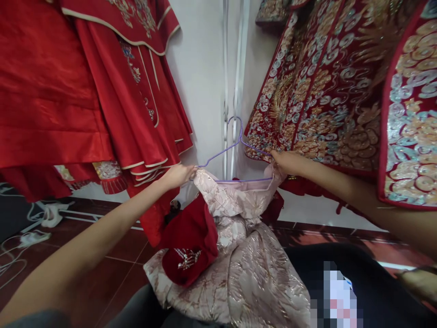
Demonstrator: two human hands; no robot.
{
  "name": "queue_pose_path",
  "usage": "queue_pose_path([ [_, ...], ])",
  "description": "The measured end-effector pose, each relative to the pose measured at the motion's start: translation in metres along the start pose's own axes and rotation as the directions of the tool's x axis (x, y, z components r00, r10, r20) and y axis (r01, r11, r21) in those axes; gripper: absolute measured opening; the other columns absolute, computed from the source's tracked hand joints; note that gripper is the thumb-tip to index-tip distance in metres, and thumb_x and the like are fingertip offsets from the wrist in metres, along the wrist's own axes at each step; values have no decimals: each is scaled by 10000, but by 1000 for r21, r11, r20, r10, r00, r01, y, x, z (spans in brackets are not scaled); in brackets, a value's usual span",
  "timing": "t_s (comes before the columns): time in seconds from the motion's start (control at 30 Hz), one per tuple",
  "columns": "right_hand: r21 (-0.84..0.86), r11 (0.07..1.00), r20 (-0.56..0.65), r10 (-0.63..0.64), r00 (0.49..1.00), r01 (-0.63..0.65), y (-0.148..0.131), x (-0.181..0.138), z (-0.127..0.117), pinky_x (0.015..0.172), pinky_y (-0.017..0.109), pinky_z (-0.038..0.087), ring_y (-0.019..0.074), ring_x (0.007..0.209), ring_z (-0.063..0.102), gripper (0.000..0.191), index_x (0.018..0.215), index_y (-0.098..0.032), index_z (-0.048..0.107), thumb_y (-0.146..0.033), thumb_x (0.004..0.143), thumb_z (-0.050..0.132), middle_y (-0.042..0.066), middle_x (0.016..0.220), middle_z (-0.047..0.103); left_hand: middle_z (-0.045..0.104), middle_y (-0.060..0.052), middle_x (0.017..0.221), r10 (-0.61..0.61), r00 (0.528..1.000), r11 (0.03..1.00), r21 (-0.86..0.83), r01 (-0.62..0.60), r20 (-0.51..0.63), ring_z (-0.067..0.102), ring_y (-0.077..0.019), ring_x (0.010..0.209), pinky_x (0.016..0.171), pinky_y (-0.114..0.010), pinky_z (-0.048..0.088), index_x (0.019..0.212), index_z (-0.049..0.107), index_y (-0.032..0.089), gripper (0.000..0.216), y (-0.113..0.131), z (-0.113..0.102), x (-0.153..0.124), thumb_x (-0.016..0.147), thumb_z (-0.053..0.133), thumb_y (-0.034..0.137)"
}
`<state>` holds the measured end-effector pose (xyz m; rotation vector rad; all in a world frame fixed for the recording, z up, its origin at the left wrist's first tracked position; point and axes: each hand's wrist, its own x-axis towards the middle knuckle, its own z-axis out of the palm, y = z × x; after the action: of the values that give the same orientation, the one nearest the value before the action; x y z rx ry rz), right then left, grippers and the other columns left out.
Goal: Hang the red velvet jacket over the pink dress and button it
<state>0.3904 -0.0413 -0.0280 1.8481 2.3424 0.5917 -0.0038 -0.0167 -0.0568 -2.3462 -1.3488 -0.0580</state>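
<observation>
A pale pink dress with a metallic floral pattern hangs from a thin purple hanger, its skirt spread downward toward my lap. My left hand is closed at the left end of the hanger, gripping the dress's shoulder there. At the opposite end, my right hand pinches the other shoulder against the hanger. The hanger's hook points up in front of white vertical poles; whether it touches them I cannot tell. A dark red cloth piece with a silvery beaded ornament lies over the dress's left side.
Bright red garments hang at the left, and heavily embroidered dark red ones at the right. White poles stand between them against the wall. White cables and a power strip lie on the tiled floor at left.
</observation>
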Motion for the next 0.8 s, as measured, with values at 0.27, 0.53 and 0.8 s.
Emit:
queue_pose_path([
  [0.27, -83, 996, -19, -14, 1000, 12, 0, -13, -2, 616, 294, 394, 273, 816, 675, 519, 1403, -69, 359, -124, 887, 382, 183, 926, 697, 705, -149, 775, 100, 980, 994, 24, -105, 173, 676, -234, 707, 658, -302, 469, 873, 672, 117, 440, 6, -24, -34, 963, 295, 324],
  [0.53, -69, 990, -55, -125, 991, 121, -16, -21, 5, 571, 277, 381, 240, 709, 667, 463, 1311, -15, 448, -76, 856, 394, 171, 823, 693, 693, -120, 937, 434, 901, 894, -126, -431, 1, 662, -195, 817, 737, -304, 490, 932, 686, 143, 446, 99, -62, -14, 971, 297, 358],
  [0.8, 46, 999, -54, 27, 998, -24, -24, -50, -6, 590, 256, 398, 229, 815, 671, 576, 1472, -144, 269, -190, 908, 376, 129, 984, 700, 288, -125, 1531, 481, 877, 859, -187, -477, -27, 295, -313, 1390, 1110, -488, 277, 894, 727, 135, 363, 154, 11, 46, 922, 423, 333],
])
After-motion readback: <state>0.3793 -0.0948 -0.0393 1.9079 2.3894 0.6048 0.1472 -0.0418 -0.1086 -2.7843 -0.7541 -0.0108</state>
